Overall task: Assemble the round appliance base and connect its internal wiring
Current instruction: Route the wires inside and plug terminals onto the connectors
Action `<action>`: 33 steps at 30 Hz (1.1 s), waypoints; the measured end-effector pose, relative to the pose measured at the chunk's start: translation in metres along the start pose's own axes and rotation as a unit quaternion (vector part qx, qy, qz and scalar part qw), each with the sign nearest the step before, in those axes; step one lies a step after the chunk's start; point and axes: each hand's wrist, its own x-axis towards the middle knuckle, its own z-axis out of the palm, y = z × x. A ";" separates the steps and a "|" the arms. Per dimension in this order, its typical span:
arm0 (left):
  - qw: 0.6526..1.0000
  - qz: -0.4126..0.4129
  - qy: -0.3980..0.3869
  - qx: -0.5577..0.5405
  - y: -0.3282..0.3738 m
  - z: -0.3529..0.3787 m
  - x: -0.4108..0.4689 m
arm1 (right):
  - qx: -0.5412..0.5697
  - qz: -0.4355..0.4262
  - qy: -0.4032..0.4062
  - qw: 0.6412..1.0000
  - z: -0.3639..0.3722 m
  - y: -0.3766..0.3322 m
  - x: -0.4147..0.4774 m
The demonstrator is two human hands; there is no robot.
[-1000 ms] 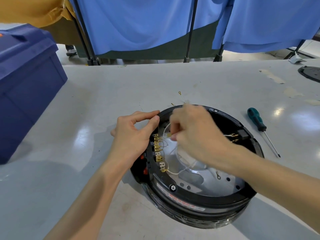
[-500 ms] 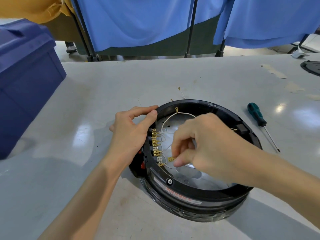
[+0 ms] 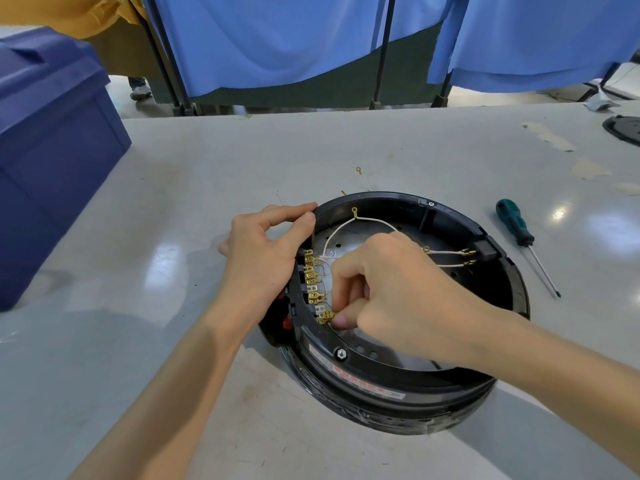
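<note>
The round black appliance base (image 3: pixel 408 379) lies on the grey table, open side up, with a perforated metal plate inside. A row of brass terminals (image 3: pixel 311 275) lines its inner left wall. White wires (image 3: pixel 337 233) with brass ring lugs loop across the plate. My left hand (image 3: pixel 263 258) grips the left rim, thumb and forefinger on its edge. My right hand (image 3: pixel 384 289) reaches inside and pinches a brass wire connector (image 3: pixel 327 317) against the lowest terminals of the row.
A green-handled screwdriver (image 3: pixel 512 223) lies right of the base. A large blue plastic bin (image 3: pixel 52 157) stands at the left. A loose ring-lug wire (image 3: pixel 362 176) rests behind the base. A dark disc (image 3: pixel 623 128) sits at the far right edge.
My right hand has moved from the upper middle of the base down to the lower end of the terminal row, carrying the connector there. The left hand has stayed on the rim.
</note>
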 end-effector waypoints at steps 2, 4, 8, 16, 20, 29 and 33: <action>1.000 0.001 0.005 0.007 0.001 0.001 -0.001 | -0.006 0.002 -0.001 1.000 0.001 -0.002 0.000; 1.000 0.007 0.013 0.024 0.002 0.002 -0.002 | -0.010 0.003 -0.001 1.000 0.002 -0.004 0.001; 0.998 0.018 0.024 0.052 0.005 0.002 -0.003 | -0.017 0.012 -0.011 1.000 0.006 -0.008 0.003; 0.993 0.015 0.043 0.113 0.006 0.005 -0.004 | -0.045 0.005 0.002 0.999 0.011 -0.014 0.004; 0.993 0.020 0.039 0.114 0.007 0.003 -0.004 | 0.015 0.000 -0.027 1.000 0.006 -0.007 0.005; 0.991 0.031 0.031 0.126 0.004 0.001 -0.001 | 0.111 -0.018 0.029 0.993 -0.032 0.020 0.006; 0.989 0.024 0.026 0.146 0.006 -0.002 0.008 | 0.098 0.022 0.182 0.978 -0.055 0.052 0.028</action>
